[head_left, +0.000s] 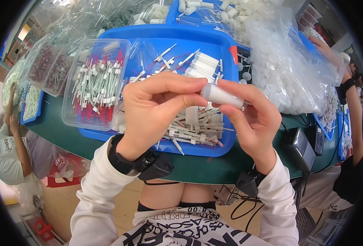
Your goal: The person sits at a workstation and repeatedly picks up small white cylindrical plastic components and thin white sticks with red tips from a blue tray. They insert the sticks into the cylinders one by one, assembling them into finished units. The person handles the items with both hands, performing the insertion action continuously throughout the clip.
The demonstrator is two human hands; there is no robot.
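The left hand (150, 110) pinched the ten-o'clock end of a white tube (225, 97), the right hand (255, 122) (equally near) its four-o'clock end.

Own hands: two, left hand (153, 106) and right hand (253, 119). Held white cylinder (224, 97): one, shared. Near blue tray (214, 39): one; blue tray behind (172, 15): one. Stacked white cylinders (202, 65) in near one: about four, overlapping. Loose sticks (189, 136) there: dozens, exact count hidden. Clear box (66, 111): one; red-and-white sticks (97, 84) inside: dozens, tangled. Red tag (233, 54): one. Large clear bag (288, 74): one; white pieces inside uncountable. Black wrist devices (156, 165): two. Dark boxes (299, 148), right: two.
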